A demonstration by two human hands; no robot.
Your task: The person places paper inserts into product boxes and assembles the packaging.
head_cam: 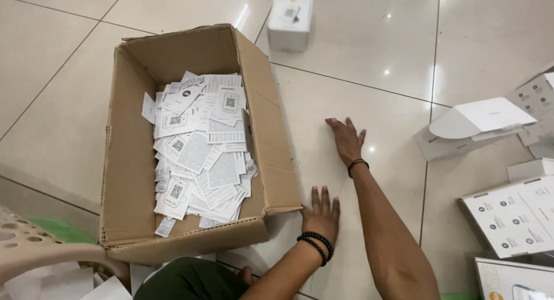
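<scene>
From the head camera, an open brown cardboard box (190,144) sits on the pale tiled floor (358,98), its flaps folded outward. Its bottom is covered by a loose heap of white paper leaflets and cards (202,155), some printed with dense text, others with square code patterns. The heap lies mostly toward the right and near side of the box, and bare cardboard shows along the left wall.

The left hand (320,213) rests flat on the floor just beside the box's near right corner, fingers spread and pointing away from the person, holding nothing; its fingertips lie close to the folded flap, though whether they touch it cannot be told. A double string of dark beads (316,245) circles that wrist. The right hand (346,139) is farther out, also open and palm down on the tile, fingers splayed, empty, well apart from the box's right wall. A thin dark band (358,164) sits on its wrist. The two forearms run up from the bottom edge, the right one crossing outside the left.

Beyond the box, a small white carton (289,21) stands on the floor near the top edge. To the right lies an opened white carton (476,127) with its lid raised, and further white boxes printed with round icons (513,216) stack along the right edge. At lower left a beige perforated plastic seat (34,242) juts in, with loose white sheets (69,282) beneath it.
</scene>
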